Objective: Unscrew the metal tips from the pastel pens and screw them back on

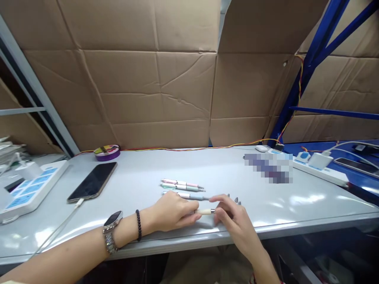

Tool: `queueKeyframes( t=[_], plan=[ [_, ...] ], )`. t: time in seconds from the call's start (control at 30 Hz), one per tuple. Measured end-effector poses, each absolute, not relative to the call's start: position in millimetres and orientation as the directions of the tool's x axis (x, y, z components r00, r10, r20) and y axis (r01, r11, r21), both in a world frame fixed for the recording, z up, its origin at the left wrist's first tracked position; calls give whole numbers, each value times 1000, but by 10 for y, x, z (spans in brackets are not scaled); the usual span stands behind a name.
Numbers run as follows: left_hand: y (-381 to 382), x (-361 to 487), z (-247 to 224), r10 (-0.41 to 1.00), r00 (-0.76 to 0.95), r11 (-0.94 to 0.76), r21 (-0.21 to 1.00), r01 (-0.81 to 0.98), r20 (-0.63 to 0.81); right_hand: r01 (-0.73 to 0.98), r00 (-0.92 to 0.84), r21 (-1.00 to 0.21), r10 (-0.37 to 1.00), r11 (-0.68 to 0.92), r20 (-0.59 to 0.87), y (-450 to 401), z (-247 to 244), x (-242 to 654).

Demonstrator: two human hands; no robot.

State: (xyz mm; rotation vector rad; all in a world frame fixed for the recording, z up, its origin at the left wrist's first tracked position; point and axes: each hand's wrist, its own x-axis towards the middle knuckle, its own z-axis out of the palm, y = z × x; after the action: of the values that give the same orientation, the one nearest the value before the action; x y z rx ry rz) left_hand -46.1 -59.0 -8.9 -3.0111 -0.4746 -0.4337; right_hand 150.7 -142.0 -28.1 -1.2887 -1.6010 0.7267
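My left hand (174, 211) is closed around a cream-coloured pen (205, 212), which lies level and points right. At the pen's metal end is my right hand (233, 221), its thumb and a fingertip pinched there while the index finger arches above. Just beyond my hands lie a blue-and-white pen (189, 196), a pale green pen (183, 187) and a pink-and-white pen (180, 182), roughly parallel. Small silver cone-shaped pieces (236, 200) stand on the table behind my right hand, partly hidden by it.
A phone (93, 181) on a charging cable lies left, near a purple tape roll (107, 153). Power strips stand at left (34, 187) and right (319, 169). A pixelated patch (269, 167) hides something. Cardboard (142, 79) walls the back of the white table (133, 169).
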Motion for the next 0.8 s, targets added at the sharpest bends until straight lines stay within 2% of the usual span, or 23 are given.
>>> queueKeyframes(
  t=[0.1,0.3,0.43,0.63,0.8],
  plan=[
    [-585,-468,-83,304,914,-947,-19,321,268,366,-39,-888,958,278,283,-1418,-284,1526],
    [-593,-469,-59,304,924,-947,-34,320,232,443,-14,-851,951,282,308,-1412,-332,1532],
    [-588,-469,-67,351,901,-931,-5,364,257,403,-37,-870,955,285,295,-1419,-304,1523],
    [-587,-463,-88,312,906,-943,-25,332,286,490,-4,-838,962,240,272,-1410,-294,1483],
    [-608,-458,-69,347,887,-932,9,362,305,419,-121,-862,959,285,258,-1425,-264,1483]
  ],
)
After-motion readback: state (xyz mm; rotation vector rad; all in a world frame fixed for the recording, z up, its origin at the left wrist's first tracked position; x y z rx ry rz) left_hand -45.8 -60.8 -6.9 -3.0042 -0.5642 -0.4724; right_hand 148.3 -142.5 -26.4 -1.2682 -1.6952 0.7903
